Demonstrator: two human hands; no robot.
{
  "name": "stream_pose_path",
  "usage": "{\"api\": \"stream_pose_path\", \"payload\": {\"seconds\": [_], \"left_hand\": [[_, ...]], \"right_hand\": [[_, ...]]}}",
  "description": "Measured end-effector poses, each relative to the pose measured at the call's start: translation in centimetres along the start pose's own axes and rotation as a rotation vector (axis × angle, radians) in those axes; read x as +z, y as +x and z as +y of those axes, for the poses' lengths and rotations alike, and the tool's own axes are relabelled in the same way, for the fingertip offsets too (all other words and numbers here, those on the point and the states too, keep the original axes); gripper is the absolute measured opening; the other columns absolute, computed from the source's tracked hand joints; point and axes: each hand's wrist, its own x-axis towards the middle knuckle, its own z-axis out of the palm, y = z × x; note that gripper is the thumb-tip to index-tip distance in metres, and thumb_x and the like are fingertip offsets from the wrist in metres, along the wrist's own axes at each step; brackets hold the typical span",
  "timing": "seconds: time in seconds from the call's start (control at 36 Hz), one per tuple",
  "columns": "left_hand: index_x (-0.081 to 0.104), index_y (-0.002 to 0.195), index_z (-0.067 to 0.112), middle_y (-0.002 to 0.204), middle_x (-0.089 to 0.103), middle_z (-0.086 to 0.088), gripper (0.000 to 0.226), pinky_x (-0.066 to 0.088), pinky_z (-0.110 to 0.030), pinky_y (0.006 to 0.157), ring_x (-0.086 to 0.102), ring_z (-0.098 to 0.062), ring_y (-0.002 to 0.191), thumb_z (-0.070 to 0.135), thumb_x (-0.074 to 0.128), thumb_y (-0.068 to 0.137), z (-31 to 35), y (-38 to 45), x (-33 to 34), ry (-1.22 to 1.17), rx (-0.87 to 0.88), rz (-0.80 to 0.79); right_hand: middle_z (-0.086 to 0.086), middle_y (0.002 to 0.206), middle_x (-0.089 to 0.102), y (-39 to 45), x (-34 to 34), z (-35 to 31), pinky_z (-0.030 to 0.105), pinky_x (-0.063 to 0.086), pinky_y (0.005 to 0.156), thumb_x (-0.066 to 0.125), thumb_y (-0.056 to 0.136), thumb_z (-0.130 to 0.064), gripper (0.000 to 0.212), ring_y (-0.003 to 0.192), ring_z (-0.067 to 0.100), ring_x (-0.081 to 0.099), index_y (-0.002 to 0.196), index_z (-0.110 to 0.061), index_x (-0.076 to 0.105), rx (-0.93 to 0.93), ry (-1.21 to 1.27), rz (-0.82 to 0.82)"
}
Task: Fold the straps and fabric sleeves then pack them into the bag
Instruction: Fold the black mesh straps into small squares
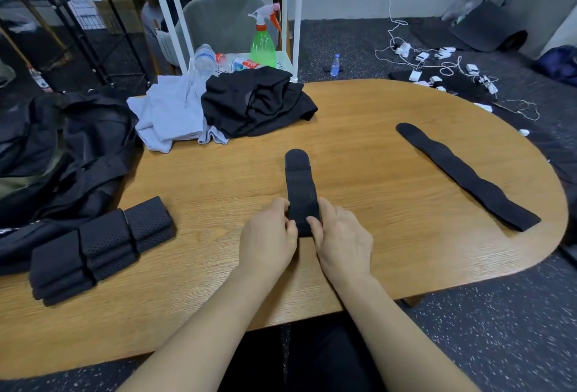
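The wooden table (374,157) carries folded straps (103,245), two flat straps (465,173), and heaped clothes (218,107).

I see both bare forearms reaching in from 6 o'clock toward 12, the left hand (267,235) and right hand (342,238) side by side, knuckles up, fingers curled inward with thumbs and fingertips pinching the near end of a black strap (301,191) between them.
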Motion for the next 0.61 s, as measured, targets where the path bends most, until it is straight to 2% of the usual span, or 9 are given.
{"api": "stream_pose_path", "payload": {"seconds": [0.11, 0.22, 0.28, 0.36, 0.47, 0.56, 0.61], "left_hand": [[0.058, 0.128, 0.016, 0.118, 0.055, -0.002, 0.033, 0.049, -0.034, 0.085, 0.057, -0.020, 0.103, 0.016, 0.053, 0.095, -0.4, 0.1, 0.3, 0.061, 0.116, -0.037], [0.067, 0.119, 0.007, 0.129, 0.051, -0.005, 0.030, 0.038, -0.035, 0.100, 0.046, -0.026, 0.122, 0.007, 0.050, 0.094, -0.7, 0.6, 0.5, 0.159, 0.257, -0.094], [0.064, 0.124, 0.009, 0.135, 0.050, -0.003, 0.033, 0.030, -0.033, 0.105, 0.041, -0.024, 0.129, 0.010, 0.047, 0.096, -0.7, 0.8, 0.3, 0.192, 0.283, -0.151], [0.059, 0.131, 0.012, 0.140, 0.046, 0.001, 0.041, 0.027, -0.029, 0.109, 0.035, -0.019, 0.133, 0.025, 0.050, 0.093, -0.6, 1.1, -0.5, 0.219, 0.305, -0.219], [0.054, 0.135, 0.013, 0.144, 0.042, 0.004, 0.049, 0.026, -0.025, 0.108, 0.032, -0.016, 0.134, 0.033, 0.054, 0.090, -0.5, 1.1, -1.5, 0.286, 0.335, -0.303], [0.054, 0.136, 0.014, 0.144, 0.044, 0.004, 0.049, 0.028, -0.024, 0.108, 0.034, -0.017, 0.133, 0.031, 0.054, 0.090, -0.8, 0.9, -1.8, 0.286, 0.348, -0.310], [0.054, 0.136, 0.016, 0.144, 0.045, 0.005, 0.049, 0.031, -0.025, 0.105, 0.035, -0.017, 0.132, 0.031, 0.054, 0.090, -1.1, 0.3, -1.9, 0.293, 0.364, -0.304]], "right_hand": [[0.001, 0.066, 0.055, 0.0, 0.0, 0.0, 0.022, 0.023, 0.042, 0.083, 0.073, -0.024, 0.031, 0.056, 0.020, 0.055, 0.100, -0.014, 0.070, -0.034, -0.001, 0.036], [0.002, 0.070, 0.047, 0.0, 0.2, 0.2, 0.023, 0.020, 0.043, 0.082, 0.074, -0.019, 0.016, 0.056, 0.020, 0.048, 0.083, -0.014, 0.070, -0.078, -0.012, 0.074], [0.004, 0.074, 0.050, 0.2, 0.4, 0.4, 0.025, 0.025, 0.046, 0.079, 0.076, -0.017, 0.012, 0.061, 0.022, 0.050, 0.082, -0.012, 0.070, -0.107, 0.002, 0.079], [0.005, 0.088, 0.060, 0.7, 0.6, 0.8, 0.031, 0.037, 0.055, 0.071, 0.082, -0.015, 0.004, 0.075, 0.026, 0.055, 0.083, -0.011, 0.071, -0.190, 0.024, 0.057], [-0.002, 0.092, 0.065, 0.9, 0.3, 1.3, 0.028, 0.033, 0.060, 0.063, 0.084, -0.018, 0.010, 0.081, 0.022, 0.054, 0.084, -0.014, 0.072, -0.269, 0.019, 0.001], [-0.005, 0.093, 0.066, 0.5, -0.5, 1.5, 0.028, 0.036, 0.061, 0.042, 0.089, -0.028, 0.034, 0.082, 0.020, 0.053, 0.086, -0.015, 0.074, -0.278, 0.030, -0.066], [-0.005, 0.094, 0.066, -0.1, -1.3, 1.3, 0.029, 0.041, 0.062, 0.039, 0.088, -0.029, 0.038, 0.083, 0.020, 0.054, 0.089, -0.014, 0.074, -0.277, 0.055, -0.103]]}}
